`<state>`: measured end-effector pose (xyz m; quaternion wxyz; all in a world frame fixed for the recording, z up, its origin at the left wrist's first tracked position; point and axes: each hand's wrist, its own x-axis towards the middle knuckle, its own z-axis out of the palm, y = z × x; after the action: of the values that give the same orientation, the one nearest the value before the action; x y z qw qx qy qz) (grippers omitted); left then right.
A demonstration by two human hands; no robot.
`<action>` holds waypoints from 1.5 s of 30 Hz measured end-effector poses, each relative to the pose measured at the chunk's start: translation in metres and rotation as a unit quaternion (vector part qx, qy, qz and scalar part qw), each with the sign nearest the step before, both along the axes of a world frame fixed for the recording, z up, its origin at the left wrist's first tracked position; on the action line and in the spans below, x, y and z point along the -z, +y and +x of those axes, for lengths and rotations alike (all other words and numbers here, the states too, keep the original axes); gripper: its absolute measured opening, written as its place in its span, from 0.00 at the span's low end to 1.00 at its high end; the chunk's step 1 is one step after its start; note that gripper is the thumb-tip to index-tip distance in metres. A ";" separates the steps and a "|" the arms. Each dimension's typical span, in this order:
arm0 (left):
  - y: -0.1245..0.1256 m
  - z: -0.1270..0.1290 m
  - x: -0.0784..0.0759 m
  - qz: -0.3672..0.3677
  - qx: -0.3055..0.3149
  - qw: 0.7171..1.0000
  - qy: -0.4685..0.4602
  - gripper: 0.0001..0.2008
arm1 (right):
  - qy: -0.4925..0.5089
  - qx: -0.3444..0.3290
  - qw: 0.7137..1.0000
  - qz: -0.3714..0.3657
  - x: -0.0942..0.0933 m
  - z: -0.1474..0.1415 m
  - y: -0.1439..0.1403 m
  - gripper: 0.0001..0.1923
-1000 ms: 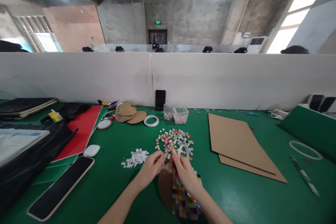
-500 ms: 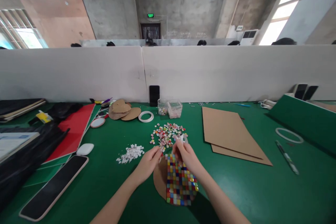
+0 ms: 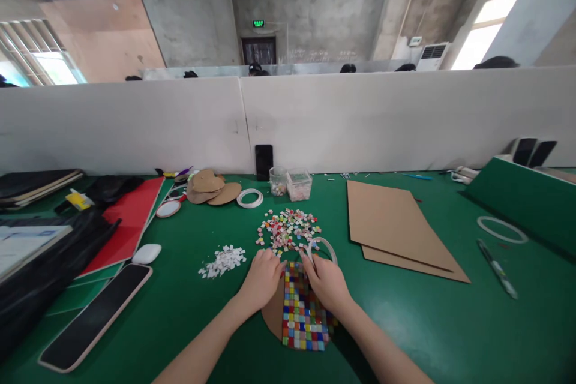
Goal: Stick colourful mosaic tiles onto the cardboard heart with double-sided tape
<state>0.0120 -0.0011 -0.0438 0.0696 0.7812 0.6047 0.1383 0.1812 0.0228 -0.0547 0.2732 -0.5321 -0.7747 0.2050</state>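
My left hand (image 3: 261,276) is closed, fingertips pressed down at the upper left of a round cardboard disc (image 3: 271,317). What its fingers hold is hidden. My right hand (image 3: 329,283) is closed on a roll of white tape (image 3: 331,249), whose ring shows above the fingers. That hand rests over the upper right of the mosaic tiles (image 3: 302,330), glossy small squares in many colours covering much of the disc. Just beyond both hands lies a spread of loose coloured tiles (image 3: 290,229). To the left is a heap of small white scraps (image 3: 224,261).
Clear plastic boxes (image 3: 299,185) and an upright phone (image 3: 264,162) stand by the partition (image 3: 315,123). Cardboard discs (image 3: 225,194) and a white ring (image 3: 250,198) lie back left, cardboard sheets (image 3: 387,216) and a pen (image 3: 497,269) right. A long phone-like slab (image 3: 96,318) lies front left.
Both hands have come down onto the upper part of the disc. The right hand has turned, and the tape ring now shows more clearly. The view has shifted slightly.
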 end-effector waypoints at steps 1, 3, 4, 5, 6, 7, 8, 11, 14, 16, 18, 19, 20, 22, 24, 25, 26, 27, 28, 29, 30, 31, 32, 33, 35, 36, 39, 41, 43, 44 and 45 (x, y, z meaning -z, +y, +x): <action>0.001 0.000 0.000 -0.003 0.002 1.000 0.003 0.20 | -0.005 0.000 1.000 0.002 0.001 0.000 0.000 0.24; 0.002 0.000 0.000 -0.005 0.004 1.000 0.009 0.19 | -0.014 0.001 1.000 0.007 0.001 0.001 -0.001 0.24; 0.002 0.001 0.000 -0.004 0.004 1.000 0.013 0.19 | -0.018 0.001 1.000 0.009 0.002 0.001 -0.001 0.24; 0.001 0.002 0.000 -0.002 0.002 1.000 0.019 0.19 | -0.021 0.001 1.000 0.012 0.002 0.001 -0.001 0.24; 0.001 0.004 0.001 0.001 -0.002 1.000 0.024 0.18 | -0.025 0.001 1.000 0.014 0.002 0.001 -0.001 0.24; 0.000 0.006 0.001 0.005 -0.009 0.999 0.031 0.18 | -0.028 0.000 0.999 0.015 0.002 0.001 -0.001 0.24; -0.001 0.007 0.001 0.009 -0.015 0.999 0.036 0.18 | -0.031 0.000 0.999 0.017 0.002 0.001 -0.001 0.24; -0.004 0.011 0.002 0.024 -0.029 0.998 0.049 0.17 | -0.037 0.001 0.999 0.021 0.002 0.002 -0.001 0.24; -0.005 0.011 0.003 0.033 -0.030 0.997 0.057 0.17 | -0.042 0.002 0.999 0.024 0.002 0.003 -0.002 0.24; -0.006 0.011 0.004 0.036 -0.033 0.997 0.062 0.18 | -0.044 0.001 0.999 0.024 0.001 0.003 -0.002 0.24; -0.006 0.012 0.005 0.040 -0.041 0.996 0.069 0.18 | -0.045 -0.001 0.999 0.023 0.001 0.002 -0.002 0.24; -0.007 0.013 0.005 0.043 -0.047 0.995 0.073 0.18 | -0.045 -0.002 0.999 0.023 0.001 0.002 -0.002 0.25; -0.007 0.014 0.005 0.045 -0.054 0.995 0.077 0.18 | -0.046 -0.001 0.999 0.024 0.001 0.002 -0.002 0.25; -0.008 0.018 0.006 0.048 -0.066 0.993 0.087 0.17 | -0.045 0.001 0.999 0.026 0.002 0.001 -0.002 0.25; -0.009 0.021 0.005 0.050 -0.074 0.991 0.098 0.15 | -0.044 0.002 0.999 0.028 0.002 0.001 -0.002 0.26; -0.009 0.022 0.004 0.050 -0.075 0.991 0.103 0.15 | -0.043 0.002 0.999 0.028 0.002 0.001 -0.002 0.25; -0.009 0.024 0.004 0.050 -0.075 0.990 0.108 0.14 | -0.042 0.001 0.999 0.028 0.001 0.001 -0.002 0.25; -0.009 0.024 0.003 0.049 -0.073 0.990 0.112 0.14 | -0.041 0.001 0.999 0.027 0.001 0.001 -0.002 0.25; -0.009 0.025 0.002 0.048 -0.070 0.990 0.116 0.13 | -0.040 0.000 0.999 0.026 0.001 0.001 -0.003 0.25; -0.009 0.026 0.001 0.048 -0.068 0.990 0.118 0.13 | -0.038 0.000 0.999 0.024 0.001 0.001 -0.003 0.25; -0.009 0.026 0.000 0.048 -0.065 0.990 0.119 0.13 | -0.036 -0.001 0.999 0.022 0.001 0.001 -0.003 0.25; -0.008 0.026 0.000 0.049 -0.063 0.990 0.120 0.13 | -0.034 -0.001 0.999 0.020 0.001 0.001 -0.003 0.24; -0.008 0.027 0.000 0.050 -0.062 0.990 0.119 0.13 | -0.031 -0.001 0.999 0.018 0.001 0.001 -0.003 0.24; -0.008 0.027 0.000 0.051 -0.061 0.990 0.117 0.13 | -0.028 0.000 0.999 0.016 0.001 0.001 -0.002 0.24; -0.009 0.027 0.001 0.054 -0.062 0.991 0.109 0.13 | -0.019 0.001 1.000 0.012 0.001 0.001 -0.002 0.24; -0.009 0.026 0.001 0.055 -0.061 0.991 0.103 0.13 | -0.014 0.002 1.000 0.009 0.000 0.001 -0.002 0.24; -0.008 0.021 -0.001 0.058 -0.061 0.994 0.074 0.13 | 0.005 0.008 1.000 0.000 -0.002 0.004 -0.002 0.23; -0.004 0.012 -0.005 0.059 -0.073 0.994 0.047 0.17 | 0.028 0.017 0.999 -0.013 -0.006 0.006 -0.003 0.23; 0.004 0.001 -0.012 0.062 -0.102 0.993 0.020 0.19 | 0.068 0.030 0.997 -0.031 -0.010 0.009 -0.003 0.22; 0.009 -0.005 -0.016 0.064 -0.115 0.991 0.009 0.20 | 0.092 0.036 0.994 -0.041 -0.013 0.010 -0.003 0.22; 0.014 -0.011 -0.019 0.066 -0.124 0.990 -0.002 0.19 | 0.113 0.043 0.991 -0.050 -0.014 0.011 -0.004 0.21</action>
<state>0.0013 0.0131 -0.0243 0.0014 0.7032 0.6861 0.1868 0.1925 0.0191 -0.0403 0.3407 -0.5514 -0.7041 0.2900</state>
